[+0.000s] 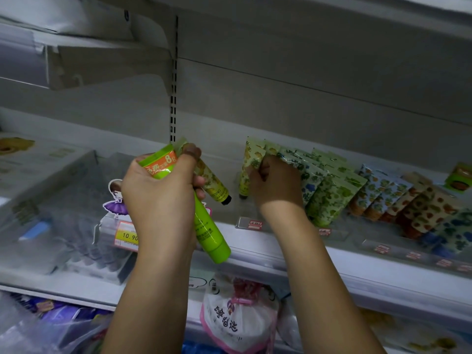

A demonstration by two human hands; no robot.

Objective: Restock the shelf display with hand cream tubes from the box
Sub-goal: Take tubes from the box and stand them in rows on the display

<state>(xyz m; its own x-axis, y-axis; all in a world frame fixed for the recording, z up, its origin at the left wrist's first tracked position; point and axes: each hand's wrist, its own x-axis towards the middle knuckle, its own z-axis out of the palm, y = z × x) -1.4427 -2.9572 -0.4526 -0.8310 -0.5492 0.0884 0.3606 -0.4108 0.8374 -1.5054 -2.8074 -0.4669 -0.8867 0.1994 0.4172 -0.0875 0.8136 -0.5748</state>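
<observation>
Left hand (161, 192), fingers clamped on a green tube (210, 233) and a patterned tube (213, 181), cap aimed down-right; right hand (277, 182), nearer the row (329, 185), pinches the leftmost tube (251, 155) standing cap-down on the shelf (258, 256)

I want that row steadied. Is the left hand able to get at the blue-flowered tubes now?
Probably not: the left hand grips a green tube and a yellow-patterned tube, and the right hand, pinching a shelf tube, lies between it and the blue-flowered tubes.
</observation>
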